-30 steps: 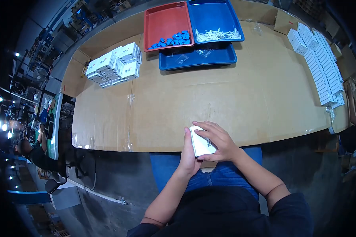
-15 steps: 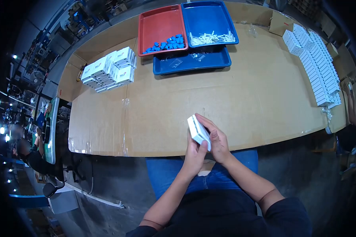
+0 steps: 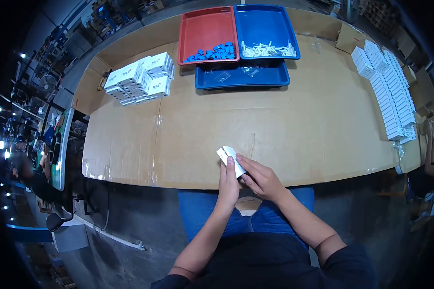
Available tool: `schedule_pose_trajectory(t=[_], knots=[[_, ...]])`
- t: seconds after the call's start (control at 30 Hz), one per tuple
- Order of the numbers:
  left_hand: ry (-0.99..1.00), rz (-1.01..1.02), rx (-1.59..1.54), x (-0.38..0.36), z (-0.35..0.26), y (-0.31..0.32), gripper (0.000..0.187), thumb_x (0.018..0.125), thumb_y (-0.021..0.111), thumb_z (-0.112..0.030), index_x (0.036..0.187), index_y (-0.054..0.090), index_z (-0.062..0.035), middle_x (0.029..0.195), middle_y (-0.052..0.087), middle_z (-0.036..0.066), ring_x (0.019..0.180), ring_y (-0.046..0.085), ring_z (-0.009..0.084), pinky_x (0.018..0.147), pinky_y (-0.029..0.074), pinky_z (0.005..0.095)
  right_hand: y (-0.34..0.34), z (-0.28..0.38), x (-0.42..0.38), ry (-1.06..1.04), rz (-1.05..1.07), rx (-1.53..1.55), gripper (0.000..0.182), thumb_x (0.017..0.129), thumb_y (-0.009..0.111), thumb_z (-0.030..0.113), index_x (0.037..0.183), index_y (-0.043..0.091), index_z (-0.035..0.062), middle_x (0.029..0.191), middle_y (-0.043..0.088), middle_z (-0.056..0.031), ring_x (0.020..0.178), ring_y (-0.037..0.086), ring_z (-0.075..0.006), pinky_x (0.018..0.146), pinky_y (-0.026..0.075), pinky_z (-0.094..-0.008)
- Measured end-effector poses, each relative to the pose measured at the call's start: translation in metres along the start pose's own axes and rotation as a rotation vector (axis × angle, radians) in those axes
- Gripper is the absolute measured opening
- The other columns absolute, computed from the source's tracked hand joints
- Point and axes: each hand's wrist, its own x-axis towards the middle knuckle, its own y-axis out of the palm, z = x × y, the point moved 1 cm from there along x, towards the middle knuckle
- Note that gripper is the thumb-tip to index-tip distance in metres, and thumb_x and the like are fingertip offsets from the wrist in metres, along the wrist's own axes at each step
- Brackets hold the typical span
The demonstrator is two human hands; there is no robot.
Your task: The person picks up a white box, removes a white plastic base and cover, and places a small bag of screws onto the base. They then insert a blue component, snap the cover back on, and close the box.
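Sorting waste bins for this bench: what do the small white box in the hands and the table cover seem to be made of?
The small white box looks like thin matte printed card, with crisp folded edges. The table cover looks like brown corrugated cardboard, with flat sheets joined by shiny clear tape at the seams.

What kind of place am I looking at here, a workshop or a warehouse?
Most likely a factory packing or assembly station. Both hands hold a small white box at a cardboard-covered table, with a long row of white boxes and a red tray of small blue parts.
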Motion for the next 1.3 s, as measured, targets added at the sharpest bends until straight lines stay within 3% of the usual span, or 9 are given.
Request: schedule_pose_trajectory(t=[0.27, 0.37, 0.53, 0.83, 0.97, 1.07, 1.17, 1.23, 1.3], knots=[[0.010, 0.002, 0.049, -0.001, -0.005, 0.005, 0.061, 0.114, 0.032, -0.049, 0.145, 0.044, 0.0019, 0.117, 0.059, 0.014, 0.108, 0.057, 0.0203, 0.097, 0.046, 0.0342, 0.010, -0.004, -0.003, -0.055, -0.111, -0.083, 0.049, 0.092, 0.071, 0.009, 0.138, 0.060, -0.0055, 0.131, 0.068, -0.0250, 0.107, 0.074, -0.0362, 0.087, 0.062, -0.0388], [0.028, 0.004, 0.065, -0.003, -0.009, 0.008, 0.060, 0.114, 0.033, -0.050, 0.142, 0.047, 0.0009, 0.108, 0.060, 0.011, 0.097, 0.057, 0.0174, 0.086, 0.049, 0.0320, 0.015, -0.004, -0.004, -0.110, -0.207, -0.122, 0.046, 0.094, 0.068, 0.009, 0.137, 0.060, -0.0073, 0.129, 0.069, -0.0257, 0.104, 0.075, -0.0352, 0.082, 0.063, -0.0386], [0.003, 0.018, 0.076, -0.005, -0.013, 0.010, 0.054, 0.114, 0.033, -0.051, 0.125, 0.053, -0.0015, 0.092, 0.058, 0.004, 0.080, 0.054, 0.0114, 0.068, 0.046, 0.0277, 0.013, -0.001, -0.004, -0.092, -0.231, -0.139, 0.039, 0.102, 0.056, 0.006, 0.137, 0.061, -0.0093, 0.118, 0.072, -0.0257, 0.075, 0.074, -0.0306, 0.067, 0.059, -0.0385], [0.007, -0.018, 0.016, -0.004, -0.016, 0.014, 0.055, 0.113, 0.035, -0.052, 0.117, 0.056, -0.0013, 0.093, 0.058, 0.005, 0.084, 0.053, 0.0123, 0.073, 0.046, 0.0283, 0.017, 0.004, -0.005, -0.088, -0.257, -0.200, 0.039, 0.100, 0.054, 0.003, 0.136, 0.061, -0.0113, 0.103, 0.074, -0.0261, 0.067, 0.071, -0.0279, 0.064, 0.058, -0.0382], [-0.007, -0.020, -0.007, -0.002, -0.010, 0.013, 0.053, 0.113, 0.035, -0.050, 0.116, 0.057, -0.0017, 0.094, 0.057, 0.004, 0.083, 0.053, 0.0120, 0.073, 0.046, 0.0282, 0.021, 0.000, -0.008, -0.092, -0.273, -0.191, 0.038, 0.100, 0.054, 0.002, 0.135, 0.060, -0.0122, 0.103, 0.074, -0.0256, 0.068, 0.072, -0.0285, 0.065, 0.059, -0.0381], [0.000, -0.007, -0.017, 0.001, -0.006, 0.010, 0.051, 0.113, 0.035, -0.049, 0.117, 0.057, -0.0023, 0.093, 0.057, 0.004, 0.082, 0.053, 0.0119, 0.074, 0.046, 0.0281, 0.023, -0.002, -0.012, -0.055, -0.244, -0.188, 0.042, 0.099, 0.060, 0.004, 0.137, 0.058, -0.0115, 0.116, 0.073, -0.0275, 0.083, 0.077, -0.0322, 0.068, 0.061, -0.0379], [-0.033, 0.003, -0.041, 0.009, -0.002, 0.000, 0.049, 0.113, 0.037, -0.048, 0.114, 0.058, -0.0032, 0.093, 0.059, 0.003, 0.084, 0.055, 0.0112, 0.074, 0.046, 0.0278, 0.023, 0.002, -0.005, 0.007, -0.223, -0.157, 0.036, 0.103, 0.053, 0.004, 0.135, 0.061, -0.0102, 0.119, 0.072, -0.0269, 0.088, 0.076, -0.0346, 0.077, 0.061, -0.0391], [-0.097, 0.077, -0.086, 0.014, -0.004, -0.011, 0.058, 0.112, 0.038, -0.049, 0.139, 0.054, 0.0000, 0.115, 0.065, 0.009, 0.107, 0.062, 0.0146, 0.095, 0.048, 0.0303, 0.021, 0.004, 0.001, 0.033, -0.199, 0.006, 0.035, 0.107, 0.052, 0.010, 0.135, 0.061, -0.0096, 0.134, 0.066, -0.0265, 0.116, 0.071, -0.0366, 0.097, 0.057, -0.0394], [-0.001, 0.098, -0.095, 0.012, -0.011, -0.013, 0.059, 0.112, 0.038, -0.046, 0.149, 0.044, -0.0011, 0.123, 0.063, 0.011, 0.114, 0.060, 0.0165, 0.100, 0.047, 0.0318, 0.006, 0.012, 0.006, 0.140, -0.146, 0.152, 0.038, 0.109, 0.050, 0.014, 0.137, 0.060, -0.0091, 0.139, 0.063, -0.0261, 0.126, 0.065, -0.0363, 0.104, 0.052, -0.0393]])
